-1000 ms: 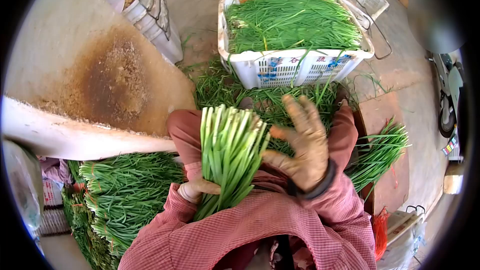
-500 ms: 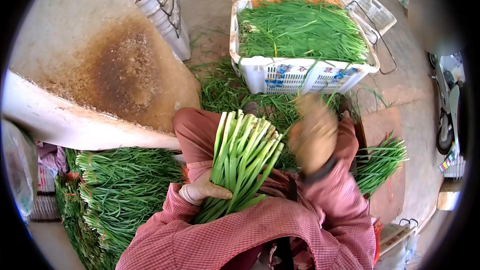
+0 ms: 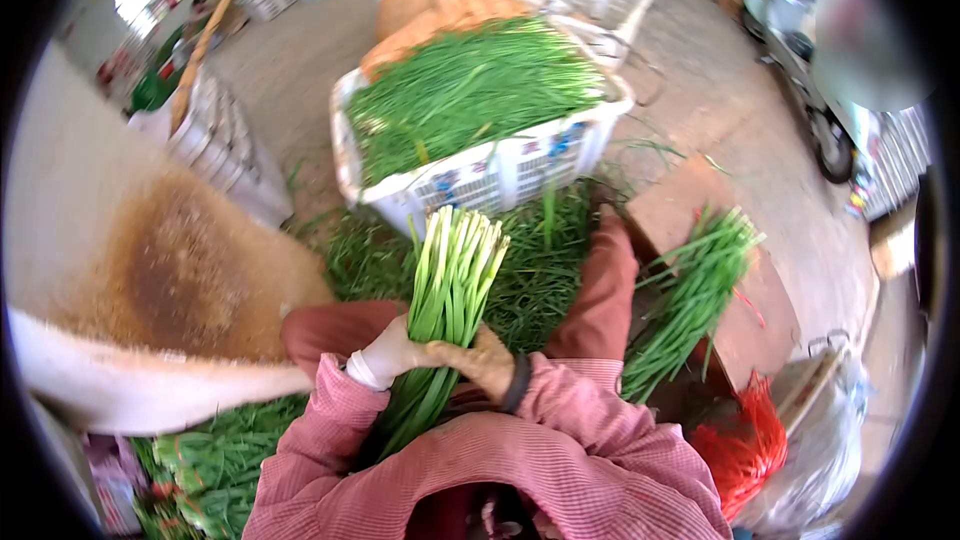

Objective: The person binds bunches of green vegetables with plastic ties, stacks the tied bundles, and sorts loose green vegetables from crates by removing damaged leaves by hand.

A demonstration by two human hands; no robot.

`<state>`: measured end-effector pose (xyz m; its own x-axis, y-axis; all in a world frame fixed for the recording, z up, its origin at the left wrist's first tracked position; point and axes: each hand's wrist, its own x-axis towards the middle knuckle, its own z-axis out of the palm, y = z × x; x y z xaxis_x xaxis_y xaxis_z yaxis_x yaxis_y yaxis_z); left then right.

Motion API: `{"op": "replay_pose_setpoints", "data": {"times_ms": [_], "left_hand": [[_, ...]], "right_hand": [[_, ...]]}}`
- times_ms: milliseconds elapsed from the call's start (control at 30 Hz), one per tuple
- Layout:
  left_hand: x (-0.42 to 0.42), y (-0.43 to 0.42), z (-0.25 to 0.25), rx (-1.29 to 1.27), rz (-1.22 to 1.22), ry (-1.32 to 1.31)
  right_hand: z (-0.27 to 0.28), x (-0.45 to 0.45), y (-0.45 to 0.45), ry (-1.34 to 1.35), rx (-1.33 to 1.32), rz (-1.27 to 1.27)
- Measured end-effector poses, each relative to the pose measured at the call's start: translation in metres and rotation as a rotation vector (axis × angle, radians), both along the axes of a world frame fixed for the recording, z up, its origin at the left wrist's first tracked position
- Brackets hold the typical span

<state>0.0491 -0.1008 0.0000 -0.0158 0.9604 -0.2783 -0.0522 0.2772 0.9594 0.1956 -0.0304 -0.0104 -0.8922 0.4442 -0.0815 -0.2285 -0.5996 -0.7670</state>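
Observation:
A bunch of garlic chives (image 3: 452, 285) stands upright over my lap, its pale cut ends up and its green leaves hanging down toward my body. My left hand (image 3: 388, 354), in a thin whitish glove, is closed around the bunch from the left. From the other side my right hand (image 3: 487, 364), with a dark band at the wrist, grips the same bunch, and the fingers of both hands meet at its front. A smaller pile of chives (image 3: 700, 285) lies to my right on a brown board (image 3: 765, 335).
Ahead stands a white crate (image 3: 345, 155) heaped with chives, an orange sack (image 3: 440, 5) behind it. Loose leaves (image 3: 375, 255) litter the floor. Tied bundles (image 3: 230, 460) are stacked at left beside a stained pale slab (image 3: 90, 270). Red strings (image 3: 745, 440) hang at right.
My right hand has come in from the right and closed on the bunch beside my left hand. The bunch is more upright, and the camera view has turned and shifted.

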Motion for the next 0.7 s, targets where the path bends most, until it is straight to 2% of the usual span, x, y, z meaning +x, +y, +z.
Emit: {"op": "replay_pose_setpoints", "data": {"times_ms": [67, 133, 200, 300, 333, 367, 400, 433, 533, 567, 600, 633, 700], "left_hand": [[0.008, 0.019, 0.001, 0.026, -0.087, 0.023], [0.011, 0.038, -0.001, 0.024, -0.187, 0.118], [0.027, 0.058, 0.007, 0.085, -0.186, 0.221], [0.057, 0.101, 0.018, 0.095, -0.242, 0.252], [0.07, 0.118, 0.02, 0.181, -0.303, 0.392], [0.084, 0.136, 0.028, 0.269, -0.339, 0.54], [0.112, 0.155, 0.046, 0.342, -0.381, 0.445], [0.137, 0.173, 0.054, 0.35, -0.404, 0.439], [0.219, 0.223, 0.049, 0.512, -0.407, 0.339], [0.247, 0.235, 0.051, 0.376, -0.415, 0.391], [0.272, 0.248, 0.035, 0.529, -0.408, 0.361], [0.296, 0.259, 0.025, 0.504, -0.428, 0.161], [0.319, 0.262, 0.023, 0.299, -0.472, 0.064]], "right_hand": [[-0.01, -0.006, 0.002, 0.196, -0.172, -0.217], [-0.003, 0.003, 0.009, 0.145, -0.133, -0.348], [-0.002, 0.009, 0.023, 0.145, -0.12, -0.467], [-0.007, 0.03, 0.053, 0.069, 0.043, -0.649], [0.003, 0.047, 0.064, 0.144, -0.006, -0.667], [0.006, 0.067, 0.081, 0.02, 0.048, -0.682], [0.012, 0.089, 0.093, 0.081, -0.027, -0.72], [0.024, 0.112, 0.108, 0.107, 0.005, -0.841], [0.054, 0.201, 0.147, -0.068, 0.093, -0.935], [0.061, 0.229, 0.158, -0.146, 0.133, -0.992], [0.066, 0.255, 0.166, -0.21, 0.113, -1.034], [0.068, 0.275, 0.176, -0.218, 0.064, -1.063], [0.058, 0.313, 0.2, -0.365, -0.048, -1.119]]}}
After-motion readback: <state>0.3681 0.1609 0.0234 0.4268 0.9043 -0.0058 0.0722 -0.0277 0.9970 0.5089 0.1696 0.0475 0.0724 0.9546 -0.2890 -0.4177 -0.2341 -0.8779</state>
